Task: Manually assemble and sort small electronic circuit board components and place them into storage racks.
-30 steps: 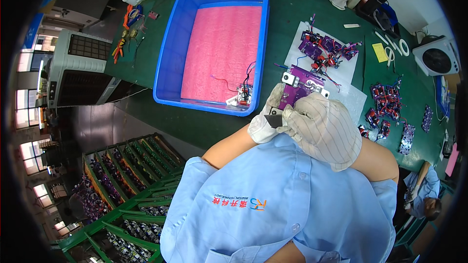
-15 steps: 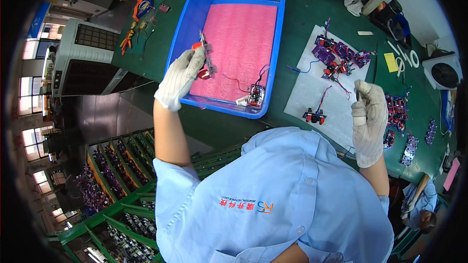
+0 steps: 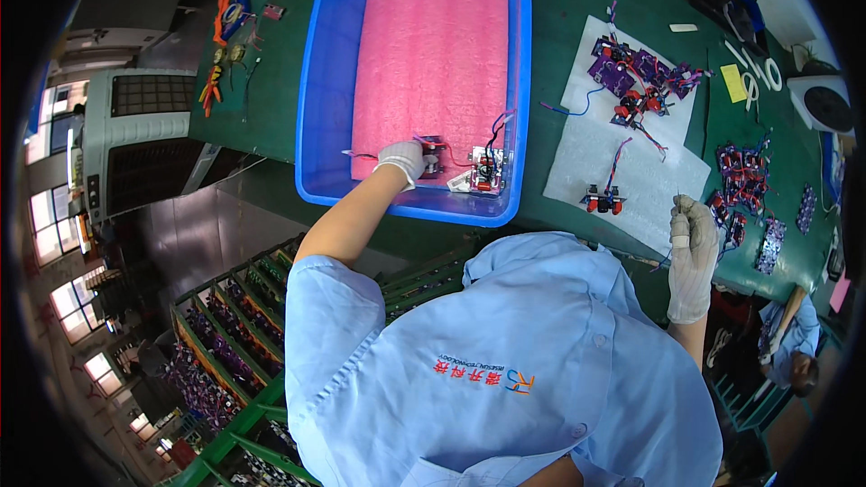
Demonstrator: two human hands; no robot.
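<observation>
My left hand [image 3: 400, 162], in a white glove, reaches into the blue plastic bin [image 3: 311, 126]. Its fingers are closed on a circuit board [image 3: 433, 160] low over the pink foam sheet [image 3: 428, 63]; the glove partly covers the board. Beside it, in the bin's near right corner, sits another circuit board with red parts and wires [image 3: 488, 171]. Also gloved, my right hand [image 3: 693, 252] is closed around a thin, pointed tool whose tip just shows above the fingers. Left of that hand, a small board with red parts and a wire lead [image 3: 603, 199] lies on a white foam sheet [image 3: 573, 162].
Several purple boards with wires [image 3: 636, 81] are heaped on the white sheet. More boards [image 3: 741, 180] lie at the right on the green table [image 3: 559, 0]. Pliers [image 3: 213, 86] lie far left, scissors [image 3: 750, 86] far right. A rack of boards [image 3: 225, 334] stands lower left; a co-worker [image 3: 794, 343] sits lower right.
My left hand has moved right and toward me with the board, down to the foam beside the other board. My right hand stays closed near the white sheet. The whole view has shifted slightly.
</observation>
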